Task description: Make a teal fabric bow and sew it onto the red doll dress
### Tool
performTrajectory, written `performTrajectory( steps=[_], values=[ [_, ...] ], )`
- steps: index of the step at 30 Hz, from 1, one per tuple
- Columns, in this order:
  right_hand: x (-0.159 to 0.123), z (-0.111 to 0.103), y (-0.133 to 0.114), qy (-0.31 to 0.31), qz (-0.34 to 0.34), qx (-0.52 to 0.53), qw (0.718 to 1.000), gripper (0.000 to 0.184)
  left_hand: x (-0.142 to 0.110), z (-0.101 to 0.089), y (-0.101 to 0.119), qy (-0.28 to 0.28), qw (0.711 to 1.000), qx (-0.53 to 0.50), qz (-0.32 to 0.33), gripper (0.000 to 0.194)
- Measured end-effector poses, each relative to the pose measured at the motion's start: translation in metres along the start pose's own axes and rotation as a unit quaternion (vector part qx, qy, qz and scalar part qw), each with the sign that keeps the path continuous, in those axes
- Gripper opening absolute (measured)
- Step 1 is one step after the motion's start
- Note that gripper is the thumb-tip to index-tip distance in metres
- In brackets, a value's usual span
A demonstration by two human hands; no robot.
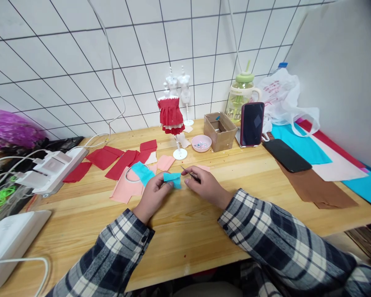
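Note:
My left hand (153,194) pinches a small turquoise piece of fabric (172,179) just above the wooden table (185,231). My right hand (204,185) is closed on a thin needle (187,171), its tip close to the fabric's right edge. A larger turquoise scrap (142,172) lies just left of my left hand, on a pink fabric piece (126,189). Both sleeves are plaid.
Red fabric pieces (117,159) lie at left. Behind stand a mannequin in a red dress (171,115), a pink bowl (201,143), a cardboard box (220,131), an upright phone (252,123), a flat phone (287,155). A power strip (54,167) sits left, coloured sheets (330,165) right.

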State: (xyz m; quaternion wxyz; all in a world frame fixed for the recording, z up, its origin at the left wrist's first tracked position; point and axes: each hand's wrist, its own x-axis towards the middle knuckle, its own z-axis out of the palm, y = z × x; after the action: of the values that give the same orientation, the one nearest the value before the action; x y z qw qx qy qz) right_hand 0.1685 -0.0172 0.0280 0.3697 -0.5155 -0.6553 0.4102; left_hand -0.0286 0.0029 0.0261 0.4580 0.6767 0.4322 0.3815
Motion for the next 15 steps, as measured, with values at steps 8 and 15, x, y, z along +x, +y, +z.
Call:
performTrajectory(
  steps=[8,15],
  values=[
    [0.0011,0.0035,0.0062,-0.003,-0.038,-0.016,0.999,0.017,-0.0003,0.0051,0.0045,-0.089,0.995,0.046,-0.011,0.03],
    [0.0028,0.0044,0.0081,-0.015,-0.033,-0.051,0.998,0.015,0.0025,0.0064,0.0004,-0.086,0.994,0.057,-0.035,0.032]
  ],
)
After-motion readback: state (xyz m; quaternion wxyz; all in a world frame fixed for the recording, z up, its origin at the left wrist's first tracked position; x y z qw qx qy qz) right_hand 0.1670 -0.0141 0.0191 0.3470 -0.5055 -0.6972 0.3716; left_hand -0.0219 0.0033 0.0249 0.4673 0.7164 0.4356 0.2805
